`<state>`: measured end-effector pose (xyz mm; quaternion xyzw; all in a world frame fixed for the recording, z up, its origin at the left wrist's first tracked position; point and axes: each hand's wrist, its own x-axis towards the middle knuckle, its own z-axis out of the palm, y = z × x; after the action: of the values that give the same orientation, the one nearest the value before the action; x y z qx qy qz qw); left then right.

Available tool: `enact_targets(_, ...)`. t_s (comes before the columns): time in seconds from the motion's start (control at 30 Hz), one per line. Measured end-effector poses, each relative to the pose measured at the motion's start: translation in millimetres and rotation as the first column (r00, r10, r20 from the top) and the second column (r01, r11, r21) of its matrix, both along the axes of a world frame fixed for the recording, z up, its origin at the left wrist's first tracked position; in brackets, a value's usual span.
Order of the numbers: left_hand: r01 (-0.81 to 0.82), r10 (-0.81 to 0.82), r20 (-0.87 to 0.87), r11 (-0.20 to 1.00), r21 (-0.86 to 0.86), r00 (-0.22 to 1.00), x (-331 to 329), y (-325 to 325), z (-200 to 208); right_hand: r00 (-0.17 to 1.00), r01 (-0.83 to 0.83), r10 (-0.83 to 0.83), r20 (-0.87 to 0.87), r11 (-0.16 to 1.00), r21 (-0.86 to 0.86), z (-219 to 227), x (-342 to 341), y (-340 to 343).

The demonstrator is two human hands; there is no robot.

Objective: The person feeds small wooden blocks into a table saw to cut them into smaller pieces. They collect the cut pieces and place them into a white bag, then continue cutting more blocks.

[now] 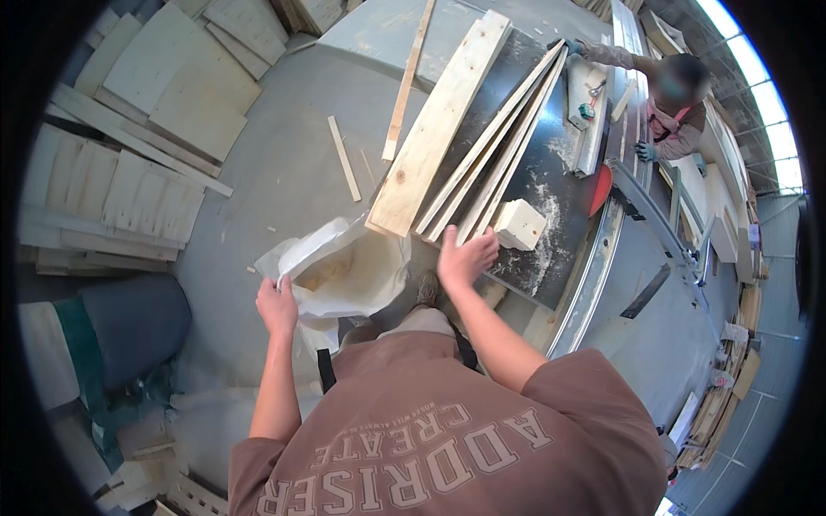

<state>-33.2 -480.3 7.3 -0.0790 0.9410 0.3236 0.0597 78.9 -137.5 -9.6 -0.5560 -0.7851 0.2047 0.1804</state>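
Note:
My left hand [277, 307] is closed on the rim of a large white sack [379, 288], which hangs open in front of my legs with something pale brown inside. My right hand [467, 258] is at the near ends of several long, thin wooden strips [482, 163], with thumb and fingers apart; whether it touches them I cannot tell. The strips fan out on a dark saw table [551, 163]. Beside them on the left lies a wide wooden board [443, 129]. Small pale wooden blocks [521, 225] sit just right of my right hand.
Across the table a co-worker in gloves has one hand [564, 47] at the strips' far ends. A red disc-shaped part [600, 191] stands by the metal rail [594, 267]. Plywood stacks [163, 86] fill the left; a loose strip [344, 159] lies on the floor.

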Motion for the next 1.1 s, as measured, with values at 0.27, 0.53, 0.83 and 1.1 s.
enact_targets(0.27, 0.045, -0.045, -0.005, 0.999, 0.006, 0.999, 8, 9, -16, 0.959, 0.046, -0.178, -0.220, 0.865, -0.499, -39, -17, 49)
enact_targets(0.53, 0.103, -0.103, -0.010, 0.994, -0.022, 0.995, 5, 8, -18, 0.931, -0.039, -0.078, -0.356, 0.950, -0.309, 4, -117, 108)
enact_targets(0.83, 0.083, -0.076, 0.044, 0.975, -0.206, 0.996, 5, 21, 8, 0.770, -0.543, 0.522, 0.366, 0.838, -0.052, 111, 19, 138)
enact_targets(1.1, 0.186, -0.181, 0.047, 0.923, -0.338, 0.982, -8, 31, 8, 0.656, -0.590, 0.607, 0.449, 0.783, -0.197, 31, 77, 218)
